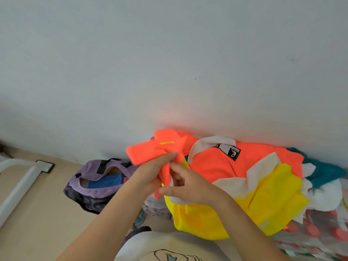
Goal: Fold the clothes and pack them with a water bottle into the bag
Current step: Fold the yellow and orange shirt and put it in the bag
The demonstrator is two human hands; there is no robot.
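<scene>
Orange, very bright, is the small garment (150,150) that both hands hold up in front of the wall (169,53). The left hand (150,172) grips it from below, with the fingers (167,155) laid long and close together on the cloth and the thumb hidden behind. The right hand (185,185) is just beside it and touches it, and pinches a hanging strip of the same cloth between the thumb and curled fingers.

The step in hand is, I think, the folding of this one piece, and it is only begun, because the cloth is bunched and not flat. Behind the hands the other clothes lie in a loose pile on the bed (320,232): an orange, white and yellow jersey (244,166) with a black label at the collar, and something teal (323,170) at the far right. These look not yet folded.

The purple bag (98,183) stands open on the floor (37,213), to the left of the pile and close to the wall, and a blue thing (105,182) already shows inside it. I cannot see a water bottle anywhere.

The next move needs both hands to pull the cloth straight, bring the edges together, and then carry the piece left into the bag's opening.
</scene>
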